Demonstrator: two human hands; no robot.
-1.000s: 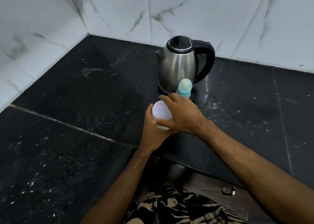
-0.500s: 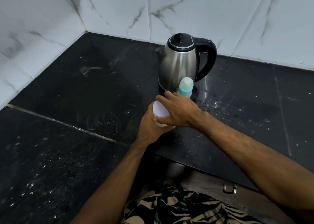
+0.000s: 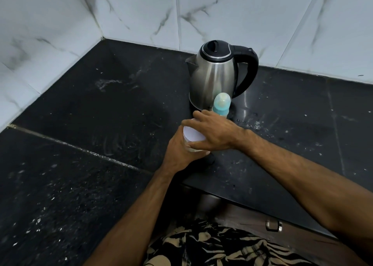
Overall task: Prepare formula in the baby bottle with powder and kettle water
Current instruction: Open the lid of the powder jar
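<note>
A small container with a white lid sits at the centre of the frame, on the black stone countertop. The left hand wraps around the container body from the lower left, fingers curled about its side. The right hand comes in from the right and lies over the lid, fingers and thumb curled around the lid rim. The container contents are hidden by both hands.

The baby bottle stands upright just above the right hand, at centre right of the frame. Its teal collar and clear cap over the nipple are visible; its lower body is hidden behind the right hand. Whether the right hand touches the bottle cannot be determined.

The stainless steel kettle stands directly behind the bottle, in the upper centre of the frame. Its black lid is closed, its black handle points right and its spout points left.

White specks and water droplets lie scattered on the countertop, mainly to the right of the kettle and in the lower left of the frame. White marble-pattern wall tiles fill the top of the frame. A patterned garment shows at the bottom centre.
</note>
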